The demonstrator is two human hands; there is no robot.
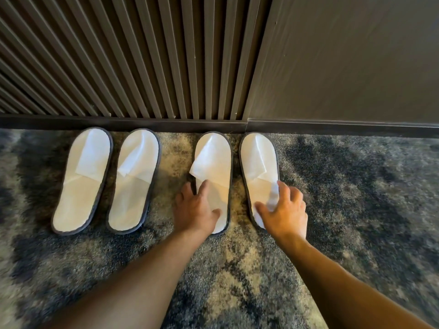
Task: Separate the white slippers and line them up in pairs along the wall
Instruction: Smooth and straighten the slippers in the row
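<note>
Two pairs of white slippers with dark trim lie on the carpet, toes against the wall's skirting. The left pair (82, 181) (133, 184) lies untouched. My left hand (194, 210) rests flat, fingers spread, on the heel half of the right pair's left slipper (213, 160). My right hand (285, 210) is on the heel of the right pair's right slipper (256, 162), thumb on the insole and fingers curled over its right edge, with a bit of white fabric between them. Both heels are partly hidden by my hands.
A dark ribbed wall panel (142, 55) and a plain dark panel (344, 55) rise behind the black skirting (166, 125). Mottled blue-grey and beige carpet (356, 198) stretches right of the slippers and toward me.
</note>
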